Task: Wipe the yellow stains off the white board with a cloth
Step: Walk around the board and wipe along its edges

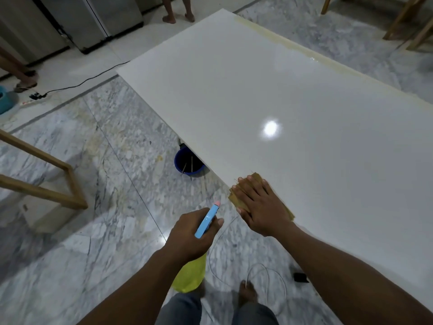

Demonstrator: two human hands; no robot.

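Observation:
A large glossy white board (293,109) lies flat and fills the right of the view. A yellow stain band (290,44) runs along its far right edge. My right hand (259,205) presses flat on a folded yellowish-brown cloth (256,178) at the board's near left edge, fingers spread over it. My left hand (192,233) hovers above the floor to the left of the board and grips a spray bottle (207,221) with a blue head, a pink nozzle and a yellow-green body hanging below the wrist.
A blue bucket (187,163) sits partly under the board's left edge. Wooden frames stand at the left (46,191) and far right (407,19). White cable (269,273) loops on the marble floor by my feet. Other people's legs (178,10) stand at the back; a black cord (77,84) crosses the floor.

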